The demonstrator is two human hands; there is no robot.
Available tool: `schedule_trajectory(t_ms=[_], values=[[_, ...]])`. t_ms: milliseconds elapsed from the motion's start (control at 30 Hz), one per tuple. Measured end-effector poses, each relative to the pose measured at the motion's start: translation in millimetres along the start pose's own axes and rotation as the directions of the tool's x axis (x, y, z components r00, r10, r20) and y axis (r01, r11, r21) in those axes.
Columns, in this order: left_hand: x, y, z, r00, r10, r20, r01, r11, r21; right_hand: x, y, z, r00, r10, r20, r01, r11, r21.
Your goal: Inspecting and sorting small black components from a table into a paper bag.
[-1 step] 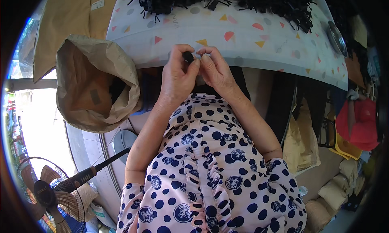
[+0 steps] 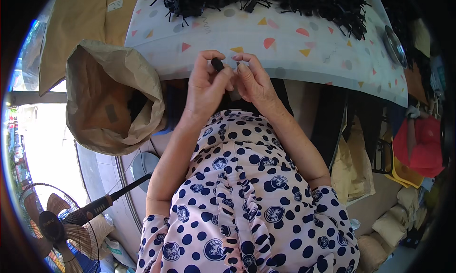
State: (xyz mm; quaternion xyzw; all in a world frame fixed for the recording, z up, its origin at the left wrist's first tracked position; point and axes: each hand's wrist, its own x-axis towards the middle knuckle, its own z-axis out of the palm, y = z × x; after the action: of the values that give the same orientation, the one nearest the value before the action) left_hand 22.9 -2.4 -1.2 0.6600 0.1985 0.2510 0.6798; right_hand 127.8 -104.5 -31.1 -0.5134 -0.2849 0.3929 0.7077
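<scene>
My left hand [image 2: 205,85] is closed around a small black part [image 2: 217,64], stubby and rounded, its top showing between thumb and forefinger. Close beside it, my right hand [image 2: 256,83] has its thumb and forefinger pinched together at the fingertips. A tiny dark tip seems to show there, too small to name. Both hands are held over the table's near edge, almost touching. On the table [image 2: 228,31], covered by a white cloth with coloured shapes, a large heap of black parts [image 2: 266,2] with thin prongs lies along the far side.
An open brown paper sack [image 2: 114,50] stands left of my hands with something black inside. A fan [image 2: 52,225] is at lower left. On the table's right edge sits a round metal dish [image 2: 395,46]. Someone in red [image 2: 420,147] is at far right, near several tan packages [image 2: 392,225].
My left hand has turned slightly, and the black part in it has shifted a little left and up. The right hand has barely moved.
</scene>
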Motion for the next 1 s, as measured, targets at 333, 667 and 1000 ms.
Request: schedule_trajectory(t_ms=[333,667,1000], values=[[-14,1,-20,0.949,-0.26,0.179,0.316,0.757,-0.572,-10,-12,0,0.998,0.021,0.062,-0.025,0.997,0.072],[-19,1,-18,0.86,-0.201,0.469,0.458,0.709,-0.536,-3,-21,-13,0.943,0.234,0.236,-0.268,0.956,0.121],[-21,-1,-2,0.965,-0.083,0.247,0.051,0.99,0.133,-4,-3,-16,0.997,0.015,0.076,0.006,0.963,-0.268]])
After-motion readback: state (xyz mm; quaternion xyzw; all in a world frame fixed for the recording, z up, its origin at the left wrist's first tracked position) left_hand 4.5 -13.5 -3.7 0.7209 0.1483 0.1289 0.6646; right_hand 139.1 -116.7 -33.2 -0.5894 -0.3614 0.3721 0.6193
